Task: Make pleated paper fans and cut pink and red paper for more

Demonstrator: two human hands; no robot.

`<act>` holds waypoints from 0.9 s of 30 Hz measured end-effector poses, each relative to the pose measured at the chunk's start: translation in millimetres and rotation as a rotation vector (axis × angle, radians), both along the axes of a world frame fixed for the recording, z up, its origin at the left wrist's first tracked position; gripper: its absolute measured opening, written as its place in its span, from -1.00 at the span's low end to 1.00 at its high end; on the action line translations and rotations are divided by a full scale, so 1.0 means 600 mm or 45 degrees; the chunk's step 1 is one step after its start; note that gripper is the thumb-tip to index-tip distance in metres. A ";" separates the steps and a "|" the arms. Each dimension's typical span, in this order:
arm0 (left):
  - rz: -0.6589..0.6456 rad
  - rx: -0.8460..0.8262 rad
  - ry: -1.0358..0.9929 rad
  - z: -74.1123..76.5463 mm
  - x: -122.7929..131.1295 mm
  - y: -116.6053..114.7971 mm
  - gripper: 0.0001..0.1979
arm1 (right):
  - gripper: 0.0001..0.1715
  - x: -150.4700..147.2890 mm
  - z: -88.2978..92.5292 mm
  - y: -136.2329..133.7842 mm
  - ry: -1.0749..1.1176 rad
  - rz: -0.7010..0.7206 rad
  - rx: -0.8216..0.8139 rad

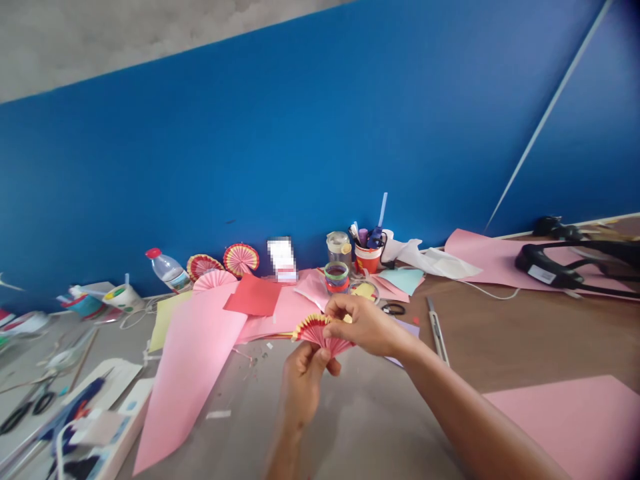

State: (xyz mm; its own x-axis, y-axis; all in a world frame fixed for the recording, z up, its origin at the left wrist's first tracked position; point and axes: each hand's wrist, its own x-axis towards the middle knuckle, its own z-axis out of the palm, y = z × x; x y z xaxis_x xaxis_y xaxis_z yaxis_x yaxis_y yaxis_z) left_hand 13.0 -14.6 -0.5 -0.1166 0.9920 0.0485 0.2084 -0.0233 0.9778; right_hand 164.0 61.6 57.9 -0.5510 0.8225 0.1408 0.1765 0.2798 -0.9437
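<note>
A pleated paper fan [314, 328], pink with a red band and a yellow zigzag edge, is spread part-way between my hands above the table. From below, my left hand [304, 380] pinches it near the gathered base, thumb in front. My right hand [361, 325] grips its right side, thumb and fingers closed on the pleats and hiding part of them. Behind, two finished-looking round paper rosettes [241, 259] in similar colours lean at the blue partition, with a plain pink pleated fan [214, 280] in front of them.
Pink sheets [195, 373] and a red paper square [254, 295] lie left of my hands. Rolls of tape [337, 275], a cup of pens [368, 259] and a bottle [168, 270] stand behind. A utility knife [437, 332] and a black headset [555, 263] are right; a power strip [123, 427] and scissors [30, 403] left.
</note>
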 end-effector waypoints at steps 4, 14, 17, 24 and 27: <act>-0.027 -0.023 -0.010 0.007 0.001 -0.001 -0.60 | -0.76 0.002 0.000 0.002 -0.001 -0.028 -0.023; -0.112 0.015 -0.040 0.015 0.003 -0.003 -0.62 | -0.68 0.000 -0.004 0.001 0.083 -0.139 0.098; -0.091 0.057 -0.141 0.013 0.006 -0.002 -0.62 | -0.66 0.004 -0.003 0.006 0.084 -0.151 0.125; 0.670 0.746 0.411 0.002 0.004 -0.001 -0.81 | -0.67 0.003 0.004 -0.005 -0.009 -0.246 0.231; 0.527 0.758 0.577 0.006 0.013 -0.002 -0.87 | -0.69 -0.006 0.001 -0.014 -0.030 -0.249 0.304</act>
State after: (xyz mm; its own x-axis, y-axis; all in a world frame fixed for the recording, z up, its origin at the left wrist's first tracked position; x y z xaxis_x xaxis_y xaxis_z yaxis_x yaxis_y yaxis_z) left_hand 20.8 -15.7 3.3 -0.3073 0.6683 0.6775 0.6812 -0.3426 0.6470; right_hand 160.2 53.5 58.6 -0.3910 0.8584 0.3321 0.2697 0.4518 -0.8504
